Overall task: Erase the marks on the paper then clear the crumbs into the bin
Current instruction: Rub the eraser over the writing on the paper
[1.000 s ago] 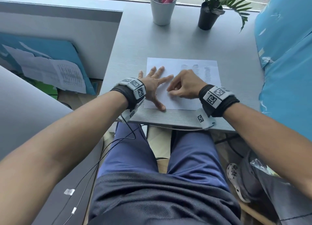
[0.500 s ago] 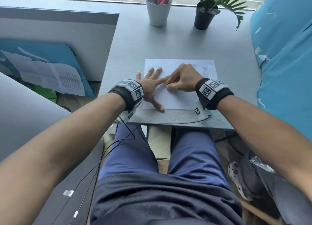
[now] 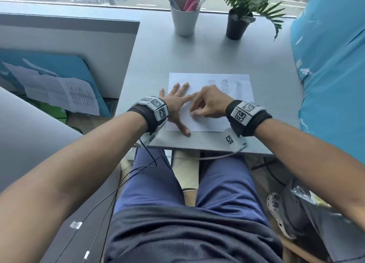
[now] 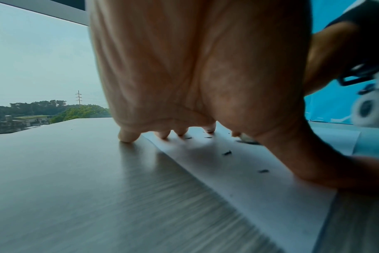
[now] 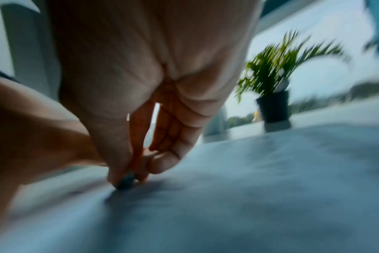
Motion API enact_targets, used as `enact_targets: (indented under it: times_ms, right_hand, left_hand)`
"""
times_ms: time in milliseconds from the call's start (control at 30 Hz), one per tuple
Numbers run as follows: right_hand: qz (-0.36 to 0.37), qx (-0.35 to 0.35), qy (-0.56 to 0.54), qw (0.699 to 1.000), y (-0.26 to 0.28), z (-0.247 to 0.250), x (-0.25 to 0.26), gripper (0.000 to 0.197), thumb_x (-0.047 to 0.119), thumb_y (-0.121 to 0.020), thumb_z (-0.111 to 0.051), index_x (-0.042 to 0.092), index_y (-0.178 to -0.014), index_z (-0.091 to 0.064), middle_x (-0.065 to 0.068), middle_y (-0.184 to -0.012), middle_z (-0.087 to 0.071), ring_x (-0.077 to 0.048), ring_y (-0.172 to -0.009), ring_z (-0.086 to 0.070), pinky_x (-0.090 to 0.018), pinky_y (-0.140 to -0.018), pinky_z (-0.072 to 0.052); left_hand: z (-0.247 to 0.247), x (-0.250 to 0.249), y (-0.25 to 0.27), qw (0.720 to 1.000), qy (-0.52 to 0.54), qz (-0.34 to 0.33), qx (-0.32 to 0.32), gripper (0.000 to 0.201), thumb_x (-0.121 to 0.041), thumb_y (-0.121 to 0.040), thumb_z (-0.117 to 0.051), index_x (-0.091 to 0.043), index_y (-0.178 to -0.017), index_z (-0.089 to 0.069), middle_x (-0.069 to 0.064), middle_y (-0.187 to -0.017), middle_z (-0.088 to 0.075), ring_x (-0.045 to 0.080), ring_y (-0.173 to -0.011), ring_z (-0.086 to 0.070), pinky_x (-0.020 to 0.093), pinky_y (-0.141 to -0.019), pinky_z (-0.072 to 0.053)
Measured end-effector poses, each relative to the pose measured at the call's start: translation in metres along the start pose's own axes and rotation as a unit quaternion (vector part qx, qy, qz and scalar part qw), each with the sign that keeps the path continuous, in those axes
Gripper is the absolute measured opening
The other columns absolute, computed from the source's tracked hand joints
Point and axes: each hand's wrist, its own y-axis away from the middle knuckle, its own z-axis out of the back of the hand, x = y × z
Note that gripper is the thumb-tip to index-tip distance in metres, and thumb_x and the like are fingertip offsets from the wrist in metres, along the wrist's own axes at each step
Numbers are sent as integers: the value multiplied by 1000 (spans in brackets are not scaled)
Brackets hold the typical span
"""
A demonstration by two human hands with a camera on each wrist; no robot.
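Observation:
A white sheet of paper (image 3: pixel 213 124) lies on the grey desk (image 3: pixel 197 51) near its front edge, with faint pencil marks (image 3: pixel 240 88) toward its right side. My left hand (image 3: pixel 177 102) lies flat with spread fingers on the sheet's left edge, pressing it down. My right hand (image 3: pixel 207 104) pinches a small dark-tipped eraser (image 5: pixel 125 182) against the paper just beside the left index finger. Dark eraser crumbs (image 4: pixel 227 152) lie scattered on the paper by the left hand. No bin is in view.
A white cup of pens (image 3: pixel 184 19) and a potted plant (image 3: pixel 239 23) stand at the back of the desk by the window. Blue plastic sheeting (image 3: pixel 331 69) borders the desk's right side. Papers on a blue board (image 3: pixel 65 92) lean at the left below the desk.
My right hand has rubbed back and forth over the sheet, first toward the far left, now back near the middle; its wrist view is motion-blurred. The left hand has stayed pressed on the paper.

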Motion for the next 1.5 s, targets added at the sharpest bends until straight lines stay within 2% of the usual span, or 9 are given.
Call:
enact_targets:
  times_ms: [200,300,600,733,867,967,1200,1400,1500]
  right_hand:
    - [10,33,-18,999,11,-9,4,7,14,-73,-79,16,-80,-79,17,-65,-66,9,-56,-58,-7,-55,-44]
    - [-47,-45,-39,997,4,5,-12,10,13,-71,-80,13,-82,-79,9,-66,-69,6,-50,-57,-14,-56,-46]
    - [-54,-50,-56,996,13,0,-14,10,15,-71,-81,15,-81,-80,6,-69,-73,3,-55,-61,-9,-55,-45]
    - [-18,33,-21,999,22,-12,2,7,14,-74,-78,17,-80,-79,10,-70,-72,2,-60,-62,-8,-57,-46]
    - [-96,-74,-17,992,20,22,-25,9,17,-76,-77,16,-85,-78,1,-81,-73,-7,-71,-66,-11,-64,-47]
    - [-165,-36,12,986,28,31,-44,7,16,-80,-73,16,-87,-74,1,-82,-68,-11,-76,-63,-14,-61,-43]
    - [-181,-21,-12,983,28,28,-55,7,17,-80,-71,18,-87,-71,4,-79,-68,-10,-75,-63,-18,-63,-43]
    - [-166,-26,-10,986,28,28,-56,6,16,-80,-72,19,-85,-71,3,-77,-68,-5,-69,-61,-17,-59,-42]
    - [-166,-29,-13,986,28,27,-57,6,17,-79,-72,19,-84,-71,3,-78,-70,-5,-69,-62,-16,-58,-42]
  left_hand:
    - [-1,2,-1,1000,-6,2,2,149,-79,-39,-79,-48,-148,18,-5,-156,36,25,-142,33,69,-110,11]
    - [-1,1,0,1000,-3,-1,-4,149,-78,-39,-80,-49,-148,16,-5,-157,34,25,-143,32,69,-110,11]
    - [0,0,2,1000,-5,-1,-3,149,-77,-38,-81,-50,-148,16,-5,-157,32,25,-144,31,68,-111,11]
    - [-1,2,0,1000,-13,-1,-3,149,-79,-38,-80,-50,-148,17,-5,-157,34,25,-143,31,70,-111,9]
    - [-2,5,-1,1000,-6,-15,-10,147,-80,-38,-79,-52,-148,15,-6,-157,33,24,-143,32,68,-110,12]
    - [-3,9,1,1000,-6,-28,-13,144,-85,-40,-73,-51,-148,16,-8,-157,33,22,-142,33,65,-110,16]
    - [7,3,12,990,-111,48,-68,113,-86,-75,-40,-25,-156,7,5,-162,19,26,-149,14,63,-114,10]
    - [-44,-46,35,950,-187,-242,-61,93,-77,-87,-24,-24,-157,6,-2,-162,15,17,-149,15,49,-117,13]
    - [-46,-36,27,959,-153,-233,-44,84,-72,-91,-25,-31,-155,9,-4,-161,18,20,-149,16,51,-118,10]
